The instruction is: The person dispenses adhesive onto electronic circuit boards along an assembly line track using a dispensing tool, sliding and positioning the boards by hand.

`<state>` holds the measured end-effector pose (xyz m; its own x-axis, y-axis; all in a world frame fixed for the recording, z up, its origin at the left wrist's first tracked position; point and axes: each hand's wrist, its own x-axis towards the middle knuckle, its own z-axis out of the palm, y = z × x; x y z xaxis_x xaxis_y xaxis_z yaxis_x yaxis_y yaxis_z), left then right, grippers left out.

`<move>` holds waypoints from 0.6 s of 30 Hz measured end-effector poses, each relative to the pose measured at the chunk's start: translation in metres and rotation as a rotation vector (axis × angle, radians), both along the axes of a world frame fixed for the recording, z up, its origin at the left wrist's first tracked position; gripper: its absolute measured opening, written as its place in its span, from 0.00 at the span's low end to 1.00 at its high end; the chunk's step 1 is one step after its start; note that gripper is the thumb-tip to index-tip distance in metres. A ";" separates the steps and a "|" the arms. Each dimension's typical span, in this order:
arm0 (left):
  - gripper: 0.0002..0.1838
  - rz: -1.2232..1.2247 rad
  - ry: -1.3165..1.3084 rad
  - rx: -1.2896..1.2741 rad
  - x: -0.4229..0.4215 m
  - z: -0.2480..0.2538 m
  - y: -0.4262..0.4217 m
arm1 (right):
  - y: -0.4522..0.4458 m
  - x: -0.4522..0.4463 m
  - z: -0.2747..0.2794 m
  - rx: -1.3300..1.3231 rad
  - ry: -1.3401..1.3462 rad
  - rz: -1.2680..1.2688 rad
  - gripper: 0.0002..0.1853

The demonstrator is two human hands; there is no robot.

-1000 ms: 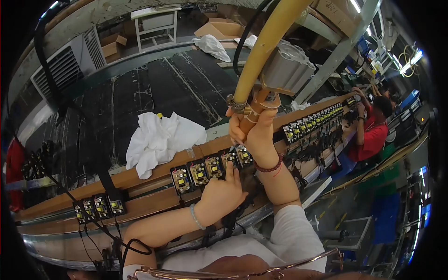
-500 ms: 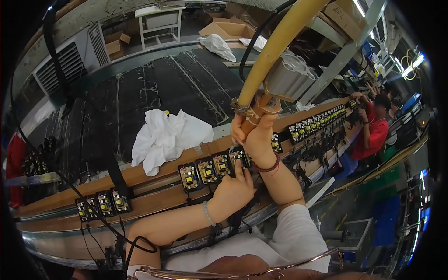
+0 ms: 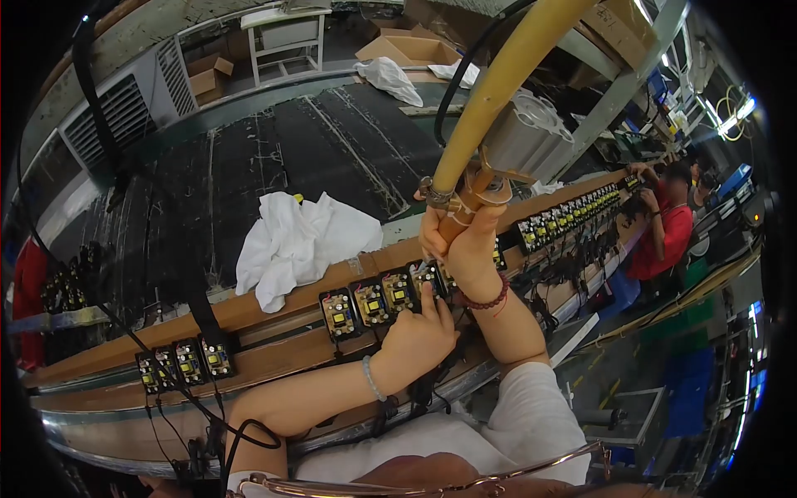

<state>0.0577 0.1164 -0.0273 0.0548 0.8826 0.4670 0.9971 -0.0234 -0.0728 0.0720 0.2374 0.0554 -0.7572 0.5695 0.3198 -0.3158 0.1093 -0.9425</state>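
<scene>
Along the brown rail, our right hand is clenched around the brown handle below the yellow hose. Our left hand, grasping nothing visible, extends two fingers; the index meets a circuit board in the near row. White cloth lies crumpled behind the row.

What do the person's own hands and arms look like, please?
No gloves are worn. The left hand has a pale beaded bracelet at the wrist; the right hand has a dark red beaded bracelet, below a loose white sleeve.
</scene>
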 end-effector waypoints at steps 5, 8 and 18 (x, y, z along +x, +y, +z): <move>0.28 0.026 0.016 0.006 0.002 0.000 0.000 | 0.005 -0.001 -0.007 -0.045 0.004 -0.005 0.50; 0.28 0.032 0.023 -0.023 0.001 0.000 -0.001 | 0.006 -0.002 -0.010 -0.038 0.017 -0.004 0.49; 0.27 -0.004 0.018 0.003 0.001 0.001 0.000 | 0.013 -0.001 -0.010 0.024 0.023 0.018 0.47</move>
<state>0.0585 0.1160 -0.0263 0.0665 0.8812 0.4681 0.9955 -0.0270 -0.0906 0.0712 0.2507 0.0450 -0.7595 0.5480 0.3506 -0.3397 0.1256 -0.9321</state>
